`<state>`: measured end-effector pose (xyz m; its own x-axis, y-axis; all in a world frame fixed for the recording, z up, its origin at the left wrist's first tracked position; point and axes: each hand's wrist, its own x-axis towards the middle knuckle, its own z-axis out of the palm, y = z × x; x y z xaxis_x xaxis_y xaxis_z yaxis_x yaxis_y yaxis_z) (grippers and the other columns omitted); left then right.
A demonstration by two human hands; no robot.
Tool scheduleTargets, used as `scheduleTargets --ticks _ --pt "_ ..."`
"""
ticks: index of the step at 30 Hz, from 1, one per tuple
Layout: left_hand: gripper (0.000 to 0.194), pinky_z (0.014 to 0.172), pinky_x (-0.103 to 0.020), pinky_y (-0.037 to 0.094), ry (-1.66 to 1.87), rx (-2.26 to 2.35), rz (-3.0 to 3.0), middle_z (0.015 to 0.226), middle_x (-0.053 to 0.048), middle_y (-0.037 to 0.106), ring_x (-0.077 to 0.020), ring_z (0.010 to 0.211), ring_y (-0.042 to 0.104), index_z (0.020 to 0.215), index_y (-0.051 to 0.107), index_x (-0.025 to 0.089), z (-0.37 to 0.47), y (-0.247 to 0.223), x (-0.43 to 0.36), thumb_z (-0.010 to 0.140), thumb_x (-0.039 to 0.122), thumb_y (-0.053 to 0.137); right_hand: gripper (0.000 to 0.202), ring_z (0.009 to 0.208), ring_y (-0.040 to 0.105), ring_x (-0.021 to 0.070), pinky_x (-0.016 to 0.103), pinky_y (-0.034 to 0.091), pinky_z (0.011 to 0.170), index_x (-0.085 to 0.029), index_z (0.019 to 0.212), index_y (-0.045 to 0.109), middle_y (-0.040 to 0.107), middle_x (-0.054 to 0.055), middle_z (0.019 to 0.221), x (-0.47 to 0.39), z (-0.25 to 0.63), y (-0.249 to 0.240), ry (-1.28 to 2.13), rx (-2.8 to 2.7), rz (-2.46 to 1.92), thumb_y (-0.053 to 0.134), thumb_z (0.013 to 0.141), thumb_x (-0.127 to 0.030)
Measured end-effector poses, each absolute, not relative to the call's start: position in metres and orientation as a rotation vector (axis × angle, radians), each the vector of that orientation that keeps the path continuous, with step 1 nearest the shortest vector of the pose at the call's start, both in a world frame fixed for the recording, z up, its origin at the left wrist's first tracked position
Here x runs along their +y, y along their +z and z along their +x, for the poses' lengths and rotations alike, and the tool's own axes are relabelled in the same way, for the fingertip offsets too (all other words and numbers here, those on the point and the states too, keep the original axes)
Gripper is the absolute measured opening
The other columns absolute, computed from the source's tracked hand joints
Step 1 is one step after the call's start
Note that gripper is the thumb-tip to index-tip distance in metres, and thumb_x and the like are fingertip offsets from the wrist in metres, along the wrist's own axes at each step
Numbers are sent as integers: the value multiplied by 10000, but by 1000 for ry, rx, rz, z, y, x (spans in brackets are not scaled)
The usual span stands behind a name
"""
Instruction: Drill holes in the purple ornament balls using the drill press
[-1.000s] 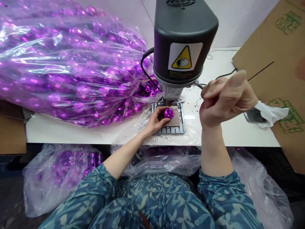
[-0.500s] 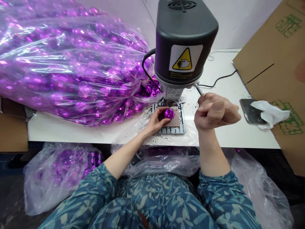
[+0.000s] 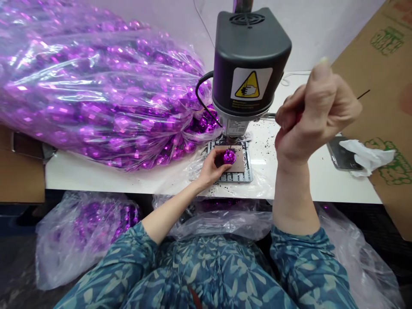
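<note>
Between the thumb and fingers of my left hand (image 3: 212, 168) is a shiny purple faceted ball (image 3: 229, 158). It rests on a brown square board (image 3: 238, 166), directly beneath the chuck (image 3: 232, 139) of a black drill press (image 3: 252, 51). The board lies on the press's slotted metal base (image 3: 249, 175). My right hand (image 3: 317, 113) is raised at the right, closed around the end of the press's feed lever (image 3: 270, 115). A bit of red shows within that grip; the fingers mostly hide the handle.
A big clear bag of purple balls (image 3: 106, 94) lies along the table's left side. Dark shavings dot the white table (image 3: 289, 189). At the right are a phone (image 3: 341, 155), a crumpled tissue (image 3: 367, 155) and a cardboard box (image 3: 389, 128). More plastic bags (image 3: 86, 240) hang below.
My right hand has risen with the lever's end, outward to the right. The drill's chuck stands slightly higher off the ball. My left hand keeps the ball in nearly the same place.
</note>
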<state>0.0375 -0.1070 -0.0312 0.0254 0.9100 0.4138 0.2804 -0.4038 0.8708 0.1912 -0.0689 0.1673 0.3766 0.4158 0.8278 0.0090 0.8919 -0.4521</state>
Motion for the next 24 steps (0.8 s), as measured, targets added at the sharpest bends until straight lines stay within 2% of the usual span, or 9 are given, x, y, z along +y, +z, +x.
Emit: scheduleTargets --ticks 4,6,9,11,14,17,20,24 --pt "386 904 -412 550 1245 1290 2032 1104 -68 672 -243 1034 646 1137 617 211 18 -6 -155 858 375 828 492 365 369 -20 197 283 432 -141 536 526 423 -81 433 -65 192 178 305 -1190 -417 619 911 -446" --pt "347 834 -384 548 931 1254 2164 1056 -64 663 -237 967 635 1116 633 204 2 8 -186 881 397 801 474 376 376 -25 195 293 446 -137 549 545 439 -80 447 -66 194 175 312 -1204 -402 615 931 -409" --pt "430 781 -383 556 447 1101 2300 1035 -80 680 -260 932 643 1125 674 200 -20 22 -217 874 525 803 465 383 373 -34 192 267 452 -129 553 553 444 -79 451 -66 194 172 317 -1203 -371 618 945 -370" --pt "422 825 -402 576 440 1071 2303 1066 -90 702 -273 978 667 1151 689 216 -31 27 -215 914 560 751 464 384 368 -38 191 242 452 -127 549 557 429 -80 440 -65 192 172 326 -1175 -365 622 942 -363" --pt "222 958 -416 574 836 1220 2231 1129 -89 723 -256 1073 690 1172 696 242 -40 29 -167 1047 386 582 463 385 377 -34 196 221 452 -131 536 567 400 -78 422 -64 191 173 338 -1138 -368 626 937 -356" --pt "229 1007 -409 554 1090 1465 2163 1163 -101 716 -261 1106 686 1183 721 225 -37 31 -88 1025 223 555 471 370 368 -14 222 211 442 -147 524 575 388 -76 404 -64 191 174 337 -1122 -366 654 919 -391" --pt "285 1081 -458 515 978 1760 2042 1192 -136 693 -325 1178 665 1200 736 196 -25 31 -15 935 138 649 490 354 348 18 264 205 430 -161 509 575 389 -67 392 -66 192 175 350 -1111 -392 697 883 -454" --pt "315 1134 -508 477 669 1936 1924 1197 -141 678 -385 1201 665 1064 764 187 -15 22 29 772 72 793 540 357 343 40 292 218 430 -180 502 554 380 -57 395 -72 192 176 350 -1122 -476 688 869 -553"
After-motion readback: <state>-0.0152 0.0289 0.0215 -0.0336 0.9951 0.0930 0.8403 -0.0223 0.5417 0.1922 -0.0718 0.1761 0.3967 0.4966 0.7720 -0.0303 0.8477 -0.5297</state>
